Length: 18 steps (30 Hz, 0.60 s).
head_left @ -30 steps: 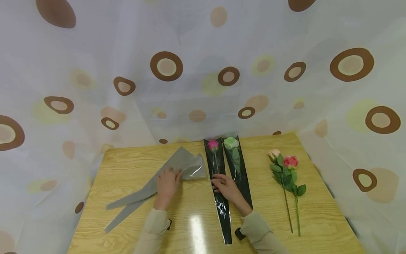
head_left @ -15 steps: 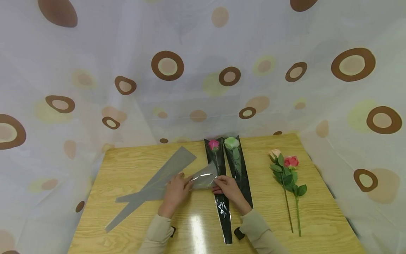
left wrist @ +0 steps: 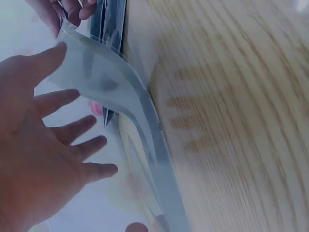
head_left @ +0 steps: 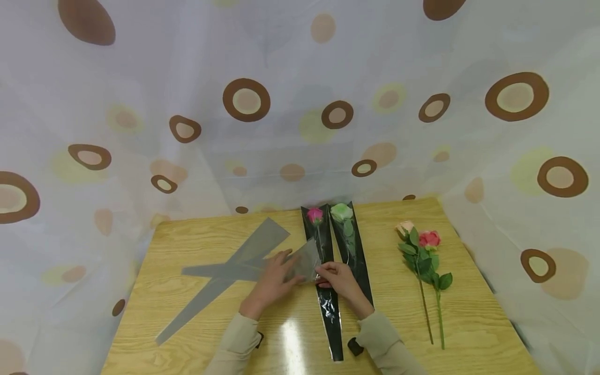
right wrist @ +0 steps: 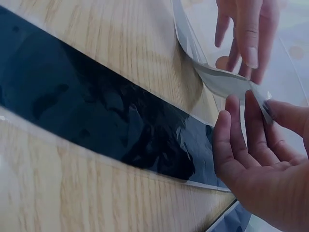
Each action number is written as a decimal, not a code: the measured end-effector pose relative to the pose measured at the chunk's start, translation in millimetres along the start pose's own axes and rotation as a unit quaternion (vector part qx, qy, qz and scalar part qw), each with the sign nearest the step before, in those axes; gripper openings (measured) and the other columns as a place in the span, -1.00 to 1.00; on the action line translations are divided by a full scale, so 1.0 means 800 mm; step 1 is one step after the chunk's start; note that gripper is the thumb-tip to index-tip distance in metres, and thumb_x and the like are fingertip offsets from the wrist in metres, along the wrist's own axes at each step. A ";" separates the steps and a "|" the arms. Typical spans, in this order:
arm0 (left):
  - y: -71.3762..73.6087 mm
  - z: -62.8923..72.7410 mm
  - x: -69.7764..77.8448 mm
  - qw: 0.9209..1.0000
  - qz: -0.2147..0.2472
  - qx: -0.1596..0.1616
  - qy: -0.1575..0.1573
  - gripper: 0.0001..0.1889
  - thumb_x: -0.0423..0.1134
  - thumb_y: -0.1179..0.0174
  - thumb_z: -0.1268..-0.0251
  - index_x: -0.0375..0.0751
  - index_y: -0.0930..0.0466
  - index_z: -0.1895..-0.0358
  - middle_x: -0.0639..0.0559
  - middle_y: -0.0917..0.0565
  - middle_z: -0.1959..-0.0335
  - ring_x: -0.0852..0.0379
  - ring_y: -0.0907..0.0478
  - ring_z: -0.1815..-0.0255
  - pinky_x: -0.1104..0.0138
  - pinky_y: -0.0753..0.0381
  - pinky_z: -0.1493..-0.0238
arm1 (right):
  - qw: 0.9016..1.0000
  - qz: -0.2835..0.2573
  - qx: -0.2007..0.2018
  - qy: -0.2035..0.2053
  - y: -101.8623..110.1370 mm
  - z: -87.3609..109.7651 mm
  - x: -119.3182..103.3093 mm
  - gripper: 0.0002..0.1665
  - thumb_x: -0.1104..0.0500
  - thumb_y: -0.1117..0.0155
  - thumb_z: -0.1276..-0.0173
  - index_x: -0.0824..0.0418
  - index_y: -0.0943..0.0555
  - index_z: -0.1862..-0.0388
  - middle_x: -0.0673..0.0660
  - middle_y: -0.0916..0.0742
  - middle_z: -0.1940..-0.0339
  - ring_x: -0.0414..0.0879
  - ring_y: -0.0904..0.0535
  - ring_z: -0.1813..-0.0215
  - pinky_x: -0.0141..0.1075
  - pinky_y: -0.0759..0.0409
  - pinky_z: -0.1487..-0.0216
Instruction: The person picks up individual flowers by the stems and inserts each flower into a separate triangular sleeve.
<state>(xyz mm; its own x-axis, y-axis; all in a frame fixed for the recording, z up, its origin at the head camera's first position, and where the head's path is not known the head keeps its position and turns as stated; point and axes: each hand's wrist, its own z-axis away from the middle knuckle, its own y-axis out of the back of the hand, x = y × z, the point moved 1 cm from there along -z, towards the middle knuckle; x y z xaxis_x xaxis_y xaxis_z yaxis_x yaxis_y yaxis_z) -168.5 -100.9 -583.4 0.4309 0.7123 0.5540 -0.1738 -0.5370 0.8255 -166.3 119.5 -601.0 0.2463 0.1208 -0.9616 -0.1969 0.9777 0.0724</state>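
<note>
My right hand [head_left: 341, 281] pinches the wide end of a translucent grey flower sleeve [head_left: 307, 258] between thumb and fingers; the right wrist view shows its corner raised in that grip. Fingers spread and fairly straight, my left hand [left wrist: 43, 130] is beside the raised sleeve. The narrow tail of this sleeve crosses a second grey sleeve [head_left: 266, 237] that lies flat on the table. Below the right hand is a black-backed sleeve [right wrist: 111, 111] with a magenta rose [head_left: 315, 214] inside, partly covered by the held sleeve in the head view.
Another black-backed sleeve [head_left: 362, 271] with a pale green rose [head_left: 341, 211] lies just to the right. Farther right are two loose roses, one peach [head_left: 405, 226] and one coral pink [head_left: 429, 239]. A patterned curtain [head_left: 290, 140] borders the wooden table [head_left: 384, 338].
The upper grey sleeve has been drawn right, off the other one, its wide end now pinched by my right hand. My left hand has moved right and its fingers have spread.
</note>
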 end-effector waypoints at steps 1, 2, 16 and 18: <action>-0.001 -0.002 0.001 1.000 0.004 -0.006 -0.004 -0.35 -0.01 -0.24 -0.57 -0.18 -0.37 -0.59 -0.40 -0.34 -0.58 -0.43 -0.28 -0.59 -0.30 -0.31 -0.54 | 1.000 0.006 0.000 0.002 0.001 0.001 0.001 -0.67 0.21 -0.26 -0.61 0.53 -0.68 -0.02 0.35 -0.85 0.13 0.08 -0.85 0.11 -0.10 -0.81 0.02; -0.002 -0.003 0.002 1.000 0.010 -0.008 -0.010 -0.34 -0.03 -0.24 -0.57 -0.15 -0.35 -0.61 -0.39 -0.33 -0.59 -0.42 -0.28 -0.60 -0.29 -0.32 -0.54 | 1.000 0.011 -0.001 0.004 0.001 0.001 0.002 -0.67 0.20 -0.27 -0.60 0.52 -0.69 0.01 0.34 -0.85 0.13 0.10 -0.84 0.11 -0.09 -0.81 0.02; 0.009 -0.026 0.028 0.990 -0.044 0.012 -0.133 -0.57 -0.28 -0.23 -0.58 0.04 -0.58 -0.43 -0.22 -0.25 -0.67 -0.24 -0.31 -0.63 -0.15 -0.49 -0.47 | 0.996 0.072 -0.019 0.048 0.008 0.006 0.007 -0.72 0.19 -0.32 -0.57 0.45 -0.73 0.11 0.37 -0.85 0.16 0.01 -0.83 0.17 -0.20 -0.79 0.10; 0.011 -0.030 0.030 0.988 -0.070 0.016 -0.140 -0.67 -0.26 -0.24 -0.58 0.02 -0.65 -0.30 -0.23 -0.31 -0.63 -0.23 -0.35 -0.60 -0.15 -0.52 -0.44 | 0.996 0.072 -0.021 0.051 0.009 0.007 0.007 -0.71 0.18 -0.33 -0.56 0.45 -0.73 0.12 0.38 -0.85 0.17 0.00 -0.83 0.17 -0.18 -0.79 0.10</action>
<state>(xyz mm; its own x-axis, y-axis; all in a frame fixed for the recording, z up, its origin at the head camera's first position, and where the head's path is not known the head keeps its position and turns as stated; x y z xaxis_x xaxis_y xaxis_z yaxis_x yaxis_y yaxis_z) -180.8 -77.7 -560.7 0.6776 0.6298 0.3798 -0.0698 -0.4591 0.8856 -160.7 128.3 -604.2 0.1163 0.2389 -0.9641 -0.2633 0.9434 0.2020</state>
